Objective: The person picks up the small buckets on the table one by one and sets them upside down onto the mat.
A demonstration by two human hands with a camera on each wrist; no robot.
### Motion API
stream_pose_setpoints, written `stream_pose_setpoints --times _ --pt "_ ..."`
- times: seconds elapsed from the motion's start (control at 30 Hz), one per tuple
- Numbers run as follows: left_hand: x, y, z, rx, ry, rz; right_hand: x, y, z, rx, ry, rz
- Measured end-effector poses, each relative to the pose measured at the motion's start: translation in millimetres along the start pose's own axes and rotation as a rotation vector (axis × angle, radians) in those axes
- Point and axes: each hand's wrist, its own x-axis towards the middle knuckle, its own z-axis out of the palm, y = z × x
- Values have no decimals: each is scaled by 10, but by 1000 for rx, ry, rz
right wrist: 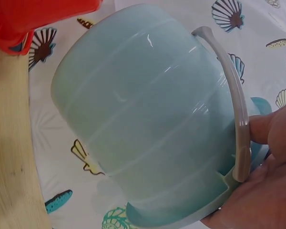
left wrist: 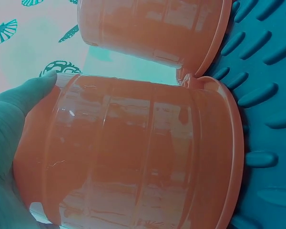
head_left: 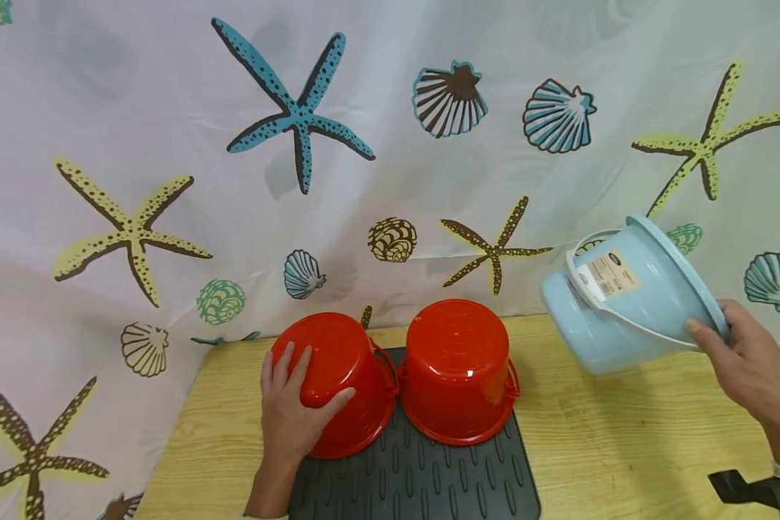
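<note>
Two red buckets stand upside down side by side on a dark ribbed mat (head_left: 422, 484). My left hand (head_left: 295, 415) lies spread over the base of the left red bucket (head_left: 357, 419), thumb toward its right side; the left wrist view shows that bucket's side (left wrist: 128, 152) up close. The right red bucket (head_left: 458, 361) stands untouched beside it, their rims close together. On the right, my right hand (head_left: 747, 361) grips the rim of a light blue bucket (head_left: 643, 310), held tilted above the table with its base toward the left. A pale handle (right wrist: 236, 100) loops across its side, near my thumb.
The mat lies on a light wooden table (head_left: 591, 448). Behind and to the left hangs a white curtain (head_left: 377, 173) printed with starfish and shells. A paper label (head_left: 607, 274) is stuck on the blue bucket. A black strap (head_left: 754, 491) shows near my right wrist.
</note>
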Motion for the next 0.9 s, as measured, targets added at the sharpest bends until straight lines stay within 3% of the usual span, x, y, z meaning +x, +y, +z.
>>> stream_pose_setpoints --times 0.33,0.47,0.7,0.9 --pt "-2 1 17 -2 5 3 -69 -139 45 220 -64 17" --pt "2 -3 17 10 9 1 -107 -193 85 288 -80 -31" --pt "-5 -10 17 12 12 0 -160 -318 124 714 -201 -163" --pt "-6 -12 22 7 4 -3 -159 -412 156 904 -310 -196"
